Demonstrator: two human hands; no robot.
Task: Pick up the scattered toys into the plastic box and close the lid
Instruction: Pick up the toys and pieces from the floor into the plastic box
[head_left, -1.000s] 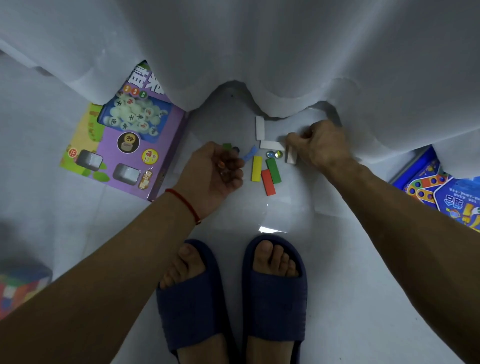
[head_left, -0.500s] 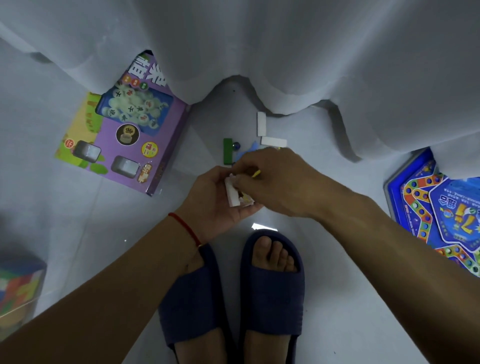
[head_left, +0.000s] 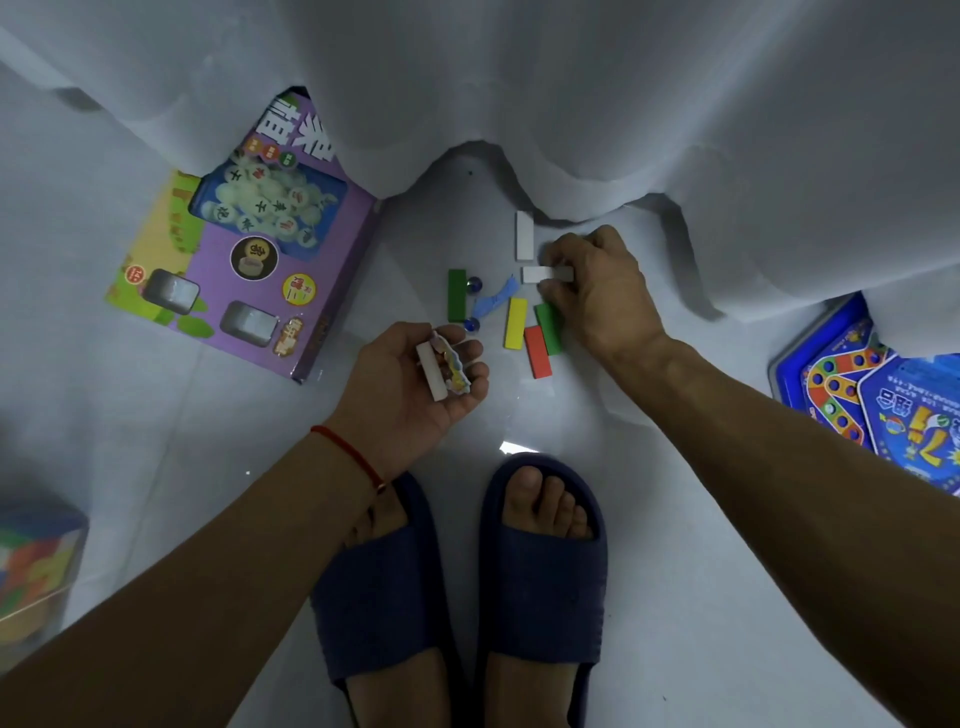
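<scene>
My left hand (head_left: 415, 387) is palm up over the floor, cupping a white block (head_left: 432, 371) and a small printed toy piece (head_left: 453, 369). My right hand (head_left: 602, 291) reaches to the floor and pinches a white block (head_left: 540, 274) lying crosswise. Another white block (head_left: 524, 235) lies just above it by the curtain. On the floor between the hands lie a green block (head_left: 457, 294), a yellow block (head_left: 515, 323), a red block (head_left: 537, 351), a second green block (head_left: 548, 319), a blue toy piece (head_left: 493, 300) and two glass marbles (head_left: 474, 283). The plastic box (head_left: 31, 577) with coloured blocks stands at the far left.
A white curtain (head_left: 571, 104) hangs across the top and touches the floor. A purple chess-set box (head_left: 244, 270) lies at the left. A blue board-game box (head_left: 883, 384) lies at the right edge. My feet in dark blue slippers (head_left: 543, 561) stand below the toys.
My right hand left my left palm, where it put a white block, and went back up to the white block on the floor. My left hand stays cupped.
</scene>
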